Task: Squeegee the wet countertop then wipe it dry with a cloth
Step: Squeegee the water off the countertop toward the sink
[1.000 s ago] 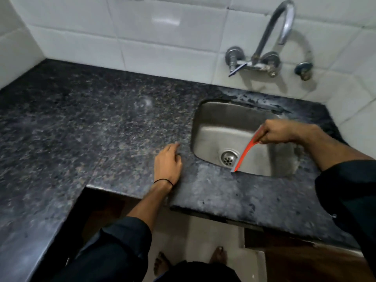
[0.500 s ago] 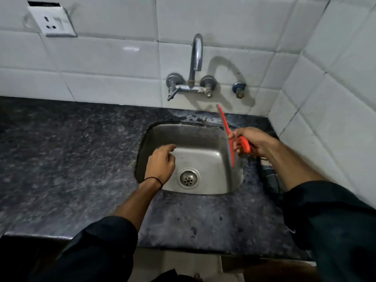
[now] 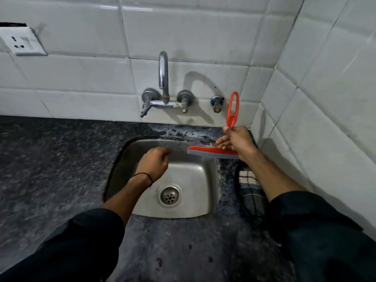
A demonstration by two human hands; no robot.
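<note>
Red squeegee [image 3: 212, 152] now flipped handle-up over the sink's [image 3: 211, 208] back right corner, gripped by right hand [image 3: 236, 140]. Left hand [image 3: 153, 163] now loosely curled, holding nothing, over the sink.

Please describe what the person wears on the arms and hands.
Both forearms are bare, with dark, loose sleeves pushed up toward the elbows: the left dark sleeve and the right dark sleeve. A thin black band circles the left wrist. The left hand and right hand wear no gloves.

Red squeegee [image 3: 213, 151] held handle-up over the wet speckled countertop [image 3: 61, 169] — checked cloth [image 3: 249, 185] lying at its right end.
</note>
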